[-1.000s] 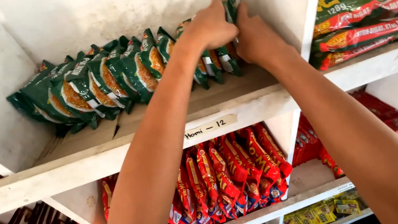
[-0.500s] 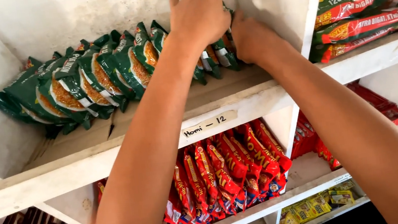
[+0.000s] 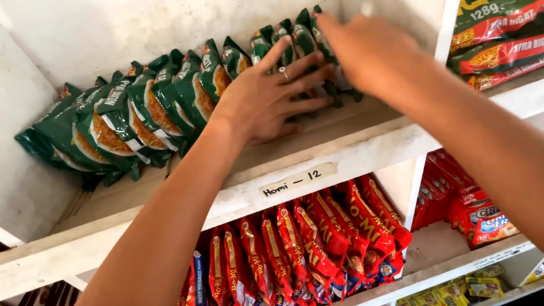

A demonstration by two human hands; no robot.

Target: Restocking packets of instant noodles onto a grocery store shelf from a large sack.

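Observation:
A row of green noodle packets (image 3: 143, 113) stands on edge along a white wooden shelf (image 3: 327, 150), leaning to the left. My left hand (image 3: 272, 97) lies flat with fingers spread against the packets at the right end of the row; a ring shows on one finger. My right hand (image 3: 367, 51) reaches in from the right and touches the last packets at the row's right end, near the compartment's side wall. Its fingers are partly hidden behind the hand, and it looks blurred.
A paper label strip (image 3: 297, 180) is stuck on the shelf's front edge. Red noodle packets (image 3: 298, 253) fill the compartment below. Larger green and red packets (image 3: 517, 12) lie stacked in the compartment to the right. Yellow packets (image 3: 442, 298) sit on the lowest shelf.
The view has tilted down. My left hand has come down from the top of the packets and now lies spread flat against their right end. My right hand has shifted to the row's end.

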